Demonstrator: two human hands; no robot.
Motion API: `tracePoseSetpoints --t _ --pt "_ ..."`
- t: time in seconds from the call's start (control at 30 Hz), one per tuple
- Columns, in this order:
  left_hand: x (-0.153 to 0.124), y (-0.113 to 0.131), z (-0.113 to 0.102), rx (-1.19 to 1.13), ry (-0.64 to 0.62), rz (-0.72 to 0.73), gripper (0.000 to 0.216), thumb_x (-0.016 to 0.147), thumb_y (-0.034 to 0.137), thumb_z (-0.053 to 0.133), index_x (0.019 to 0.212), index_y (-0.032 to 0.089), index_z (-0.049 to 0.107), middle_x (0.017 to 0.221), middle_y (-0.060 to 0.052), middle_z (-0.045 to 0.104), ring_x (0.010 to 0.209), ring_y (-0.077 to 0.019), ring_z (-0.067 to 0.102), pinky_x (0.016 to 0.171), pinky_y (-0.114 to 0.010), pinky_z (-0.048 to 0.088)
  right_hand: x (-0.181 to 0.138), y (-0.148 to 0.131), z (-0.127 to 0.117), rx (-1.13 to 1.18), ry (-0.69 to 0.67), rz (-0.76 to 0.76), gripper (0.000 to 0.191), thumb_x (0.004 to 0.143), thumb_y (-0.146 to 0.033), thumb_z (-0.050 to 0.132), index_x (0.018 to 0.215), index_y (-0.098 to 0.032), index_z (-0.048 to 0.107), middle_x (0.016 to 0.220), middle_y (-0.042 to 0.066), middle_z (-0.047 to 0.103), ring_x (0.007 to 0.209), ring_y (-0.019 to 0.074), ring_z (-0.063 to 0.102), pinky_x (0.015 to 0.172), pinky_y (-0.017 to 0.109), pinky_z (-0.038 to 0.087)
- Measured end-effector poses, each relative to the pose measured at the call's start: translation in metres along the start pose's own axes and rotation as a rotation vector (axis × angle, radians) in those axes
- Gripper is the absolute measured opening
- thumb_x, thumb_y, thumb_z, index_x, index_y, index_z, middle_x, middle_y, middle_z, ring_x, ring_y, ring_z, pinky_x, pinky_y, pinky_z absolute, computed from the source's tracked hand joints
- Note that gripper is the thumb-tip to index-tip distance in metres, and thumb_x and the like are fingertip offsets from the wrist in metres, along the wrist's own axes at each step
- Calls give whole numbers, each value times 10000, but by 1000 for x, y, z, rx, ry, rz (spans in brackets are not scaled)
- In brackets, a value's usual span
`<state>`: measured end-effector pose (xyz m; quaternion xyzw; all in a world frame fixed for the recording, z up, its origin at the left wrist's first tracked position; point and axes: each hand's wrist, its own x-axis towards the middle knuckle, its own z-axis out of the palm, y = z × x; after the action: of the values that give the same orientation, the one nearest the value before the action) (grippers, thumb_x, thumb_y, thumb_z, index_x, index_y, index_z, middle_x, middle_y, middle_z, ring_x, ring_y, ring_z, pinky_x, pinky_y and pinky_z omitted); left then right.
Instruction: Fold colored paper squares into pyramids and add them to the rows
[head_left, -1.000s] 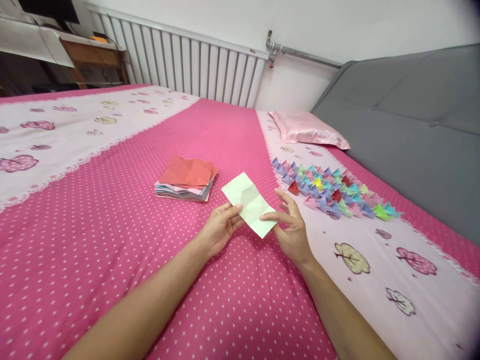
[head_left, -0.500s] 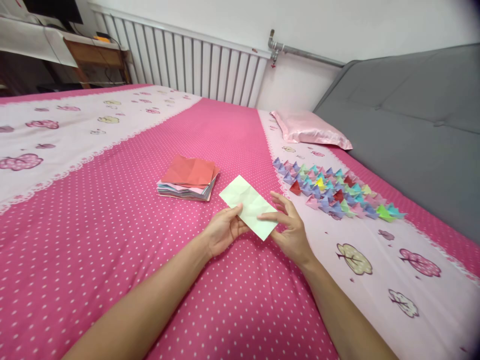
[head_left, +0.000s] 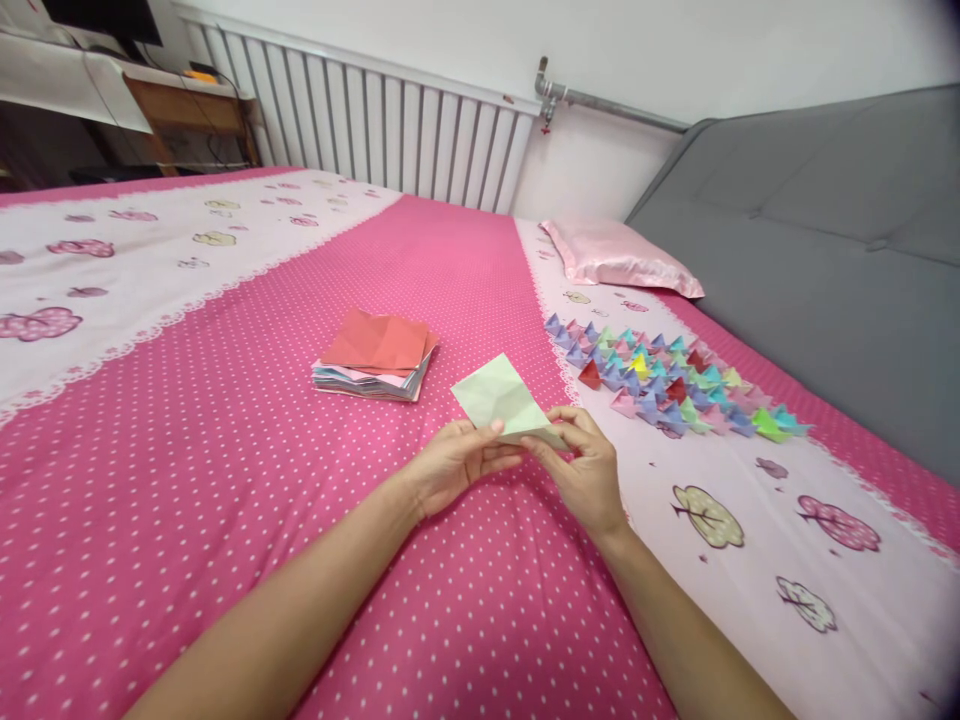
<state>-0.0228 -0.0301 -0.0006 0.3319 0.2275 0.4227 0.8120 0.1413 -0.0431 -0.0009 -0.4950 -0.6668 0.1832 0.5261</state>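
A pale green paper sheet (head_left: 501, 396), creased and folded, is held just above the pink dotted bedspread (head_left: 225, 450). My left hand (head_left: 454, 465) pinches its near edge with thumb on top. My right hand (head_left: 589, 465) pinches the near right corner, where the paper is bent over. To the left of the sheet lies a stack of coloured paper squares (head_left: 375, 355) with a red one on top. To the right, several small folded paper shapes (head_left: 664, 380) in many colours lie in rows.
A pink satin pillow (head_left: 619, 258) lies at the head of the bed beside a grey padded headboard (head_left: 810, 240). A white radiator (head_left: 375, 125) runs along the far wall, with a wooden desk (head_left: 187, 110) at the far left.
The near right corner of the green sheet has been folded over, so the rectangle now looks more like a triangle. Both hands have closed in on its near edge.
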Motion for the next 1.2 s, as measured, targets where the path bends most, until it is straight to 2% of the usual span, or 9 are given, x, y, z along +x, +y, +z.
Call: tracePoseSetpoints --t 0.1,0.2,0.3,0.4,0.53,0.73,0.87,1.1,1.2 --pt "0 -3 -1 58 -3 30 319 682 145 714 993 94 664 1060 -119 670 901 -153 637 833 -231 475 -3 -2 4 38 20 88 174 697 -356 689 704 -188 644 826 25 556 801 175 564 728 316 461" --pt "2 -6 -1 55 38 26 266 689 184 714 938 97 684 1031 -112 680 835 -128 643 787 -215 489 -6 -4 7 200 58 216 274 652 -340 727 805 -196 551 770 -8 569 707 150 583 633 275 474" --pt "3 -7 -2 35 39 36 276 706 189 701 973 121 677 1054 -99 673 848 -124 640 776 -214 500 -6 -5 8 350 93 307 416 615 -310 756 930 -211 503 789 -19 597 710 148 617 641 268 488" --pt "4 -7 -2 43 51 41 299 706 195 701 995 126 670 1056 -101 672 862 -131 640 766 -211 502 -5 -6 8 437 55 376 375 648 -310 733 957 -186 562 803 13 651 755 162 638 703 292 495" --pt "4 -6 -5 129 139 12 263 694 234 710 921 104 687 954 -108 698 763 -118 646 656 -174 491 -3 -7 6 508 24 449 280 642 -312 734 862 -164 646 859 41 697 795 176 644 765 320 490" --pt "4 -7 -6 260 222 137 299 631 254 756 885 115 680 781 -61 696 627 -98 603 577 -183 441 -2 -7 5 571 4 497 284 595 -288 766 834 -168 670 807 17 702 737 160 639 746 311 488" --pt "4 -7 -6 274 261 84 237 630 288 751 760 102 682 628 -31 657 535 -81 553 527 -190 406 -1 -6 6 587 81 512 252 593 -292 765 796 -173 677 726 -9 679 640 119 601 680 274 483" --pt "5 -8 -7 280 235 62 266 621 311 755 746 84 695 672 -67 685 569 -94 585 551 -194 427 0 2 5 563 196 512 205 624 -318 748 761 -177 689 668 -28 633 541 68 509 551 206 429" --pt "5 -8 -5 274 233 80 282 598 305 770 760 86 697 698 -77 696 594 -107 604 569 -198 443 -1 1 6 551 139 473 225 631 -308 745 804 -178 686 710 -13 671 597 97 575 621 238 470"
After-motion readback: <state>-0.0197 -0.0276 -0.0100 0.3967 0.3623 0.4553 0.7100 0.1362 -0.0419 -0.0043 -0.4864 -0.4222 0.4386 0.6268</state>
